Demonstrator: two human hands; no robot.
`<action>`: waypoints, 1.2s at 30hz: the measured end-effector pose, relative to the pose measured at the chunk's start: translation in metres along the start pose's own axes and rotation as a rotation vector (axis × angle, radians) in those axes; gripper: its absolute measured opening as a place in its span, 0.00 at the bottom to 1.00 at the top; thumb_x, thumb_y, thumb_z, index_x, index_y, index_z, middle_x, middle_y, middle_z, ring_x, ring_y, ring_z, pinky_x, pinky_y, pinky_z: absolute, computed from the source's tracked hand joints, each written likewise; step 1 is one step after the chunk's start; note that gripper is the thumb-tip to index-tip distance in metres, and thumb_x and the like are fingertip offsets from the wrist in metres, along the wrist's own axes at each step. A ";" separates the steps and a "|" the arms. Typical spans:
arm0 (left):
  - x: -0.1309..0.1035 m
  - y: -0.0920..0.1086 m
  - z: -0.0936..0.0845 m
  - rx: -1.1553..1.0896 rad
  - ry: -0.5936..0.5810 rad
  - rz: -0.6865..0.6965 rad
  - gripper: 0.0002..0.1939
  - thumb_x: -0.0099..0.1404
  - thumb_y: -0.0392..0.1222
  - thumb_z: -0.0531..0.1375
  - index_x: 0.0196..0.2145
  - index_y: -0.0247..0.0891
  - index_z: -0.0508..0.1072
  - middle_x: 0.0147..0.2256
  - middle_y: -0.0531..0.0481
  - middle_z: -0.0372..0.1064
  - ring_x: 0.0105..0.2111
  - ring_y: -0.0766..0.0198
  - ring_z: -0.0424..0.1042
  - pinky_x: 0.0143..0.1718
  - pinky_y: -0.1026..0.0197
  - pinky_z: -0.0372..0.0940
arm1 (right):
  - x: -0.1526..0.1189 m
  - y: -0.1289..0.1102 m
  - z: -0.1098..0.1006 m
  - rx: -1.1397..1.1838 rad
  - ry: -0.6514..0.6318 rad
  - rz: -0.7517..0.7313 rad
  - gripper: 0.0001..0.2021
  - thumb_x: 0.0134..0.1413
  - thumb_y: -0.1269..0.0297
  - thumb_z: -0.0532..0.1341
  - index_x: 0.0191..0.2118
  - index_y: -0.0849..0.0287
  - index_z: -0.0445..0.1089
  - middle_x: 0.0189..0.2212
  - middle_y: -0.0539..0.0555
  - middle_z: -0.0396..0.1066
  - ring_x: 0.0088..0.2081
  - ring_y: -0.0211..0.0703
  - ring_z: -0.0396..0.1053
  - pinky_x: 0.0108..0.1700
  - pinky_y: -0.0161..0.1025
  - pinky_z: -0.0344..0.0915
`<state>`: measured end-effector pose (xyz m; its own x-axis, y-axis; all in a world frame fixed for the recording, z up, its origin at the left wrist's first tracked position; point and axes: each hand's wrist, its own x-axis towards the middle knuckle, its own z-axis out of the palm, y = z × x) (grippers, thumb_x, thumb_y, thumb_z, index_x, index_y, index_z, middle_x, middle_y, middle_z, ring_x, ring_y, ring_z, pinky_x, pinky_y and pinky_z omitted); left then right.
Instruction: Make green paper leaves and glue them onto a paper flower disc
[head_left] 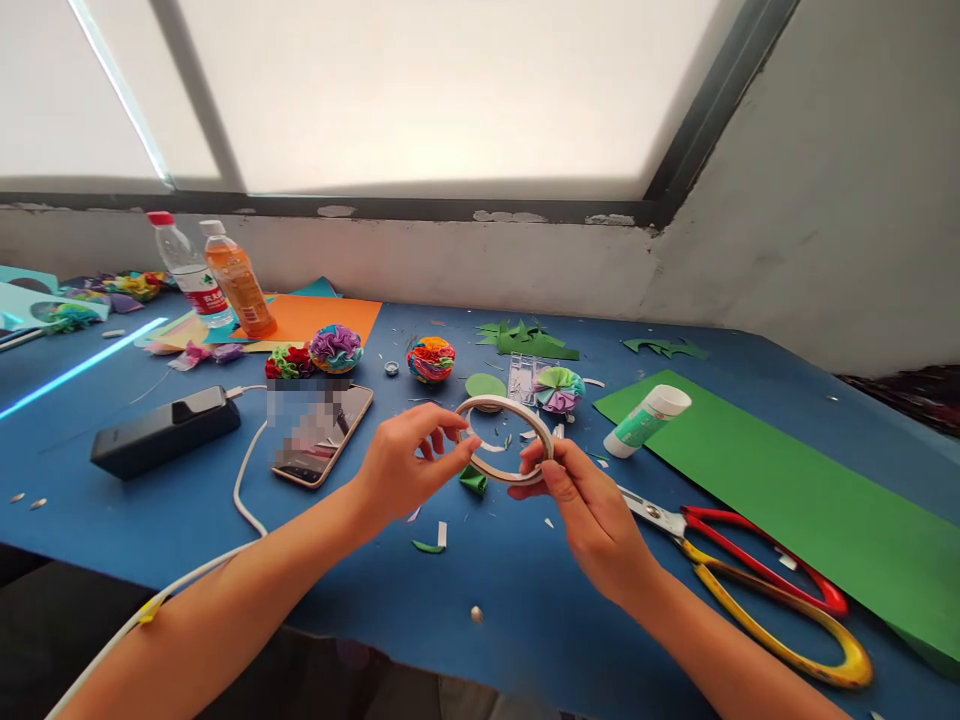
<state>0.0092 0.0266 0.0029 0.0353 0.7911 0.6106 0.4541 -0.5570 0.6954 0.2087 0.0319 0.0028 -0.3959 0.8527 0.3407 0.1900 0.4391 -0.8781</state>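
A narrow roll of tape (517, 407) is held up over the table, tilted so that I look through its ring. My right hand (592, 510) grips its right side between thumb and fingers. On its left edge, the thumb and forefinger of my left hand (409, 455) close in a pinch. Behind and below the ring lie a green paper disc (485, 386), a crumpled green paper piece (473, 481) and small scraps. Large scissors (697, 530) with one red and one yellow handle rest beside my right hand.
A glue stick (646, 420) lies on green paper (780, 500) at right. Crumpled paper balls (431, 359) and green cut-outs (532, 340) sit toward the wall. At left are a phone (330, 440), a black power bank (165, 430) with a white cable (238, 490), and two bottles (240, 280).
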 end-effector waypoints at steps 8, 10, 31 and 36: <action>0.001 0.001 0.001 0.087 0.030 -0.049 0.10 0.59 0.43 0.61 0.37 0.35 0.74 0.26 0.51 0.71 0.22 0.71 0.64 0.23 0.68 0.63 | -0.002 0.003 0.005 0.068 -0.058 0.012 0.11 0.62 0.55 0.49 0.37 0.56 0.62 0.33 0.51 0.64 0.34 0.40 0.71 0.40 0.41 0.71; 0.000 0.003 0.002 0.077 0.020 -0.095 0.10 0.58 0.43 0.61 0.36 0.36 0.74 0.25 0.52 0.70 0.21 0.71 0.62 0.23 0.68 0.62 | -0.002 0.002 0.007 0.094 -0.077 0.010 0.10 0.62 0.56 0.49 0.37 0.56 0.62 0.33 0.51 0.64 0.35 0.40 0.71 0.43 0.42 0.71; -0.004 0.015 0.000 0.056 0.006 -0.047 0.04 0.60 0.39 0.59 0.33 0.36 0.71 0.38 0.47 0.69 0.26 0.71 0.66 0.19 0.70 0.59 | -0.007 -0.007 0.012 0.116 -0.107 0.034 0.11 0.61 0.54 0.50 0.36 0.55 0.61 0.37 0.54 0.66 0.37 0.44 0.71 0.41 0.42 0.71; -0.004 0.016 0.001 -0.104 -0.036 -0.215 0.08 0.58 0.42 0.60 0.34 0.37 0.70 0.37 0.47 0.72 0.28 0.68 0.69 0.18 0.71 0.58 | -0.006 -0.005 0.011 0.095 -0.116 0.003 0.10 0.61 0.56 0.50 0.36 0.55 0.62 0.35 0.52 0.65 0.34 0.41 0.71 0.41 0.41 0.71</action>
<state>0.0173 0.0151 0.0108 -0.0193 0.9019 0.4316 0.3605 -0.3963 0.8444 0.2007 0.0212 0.0018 -0.4980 0.8130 0.3018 0.1072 0.4030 -0.9089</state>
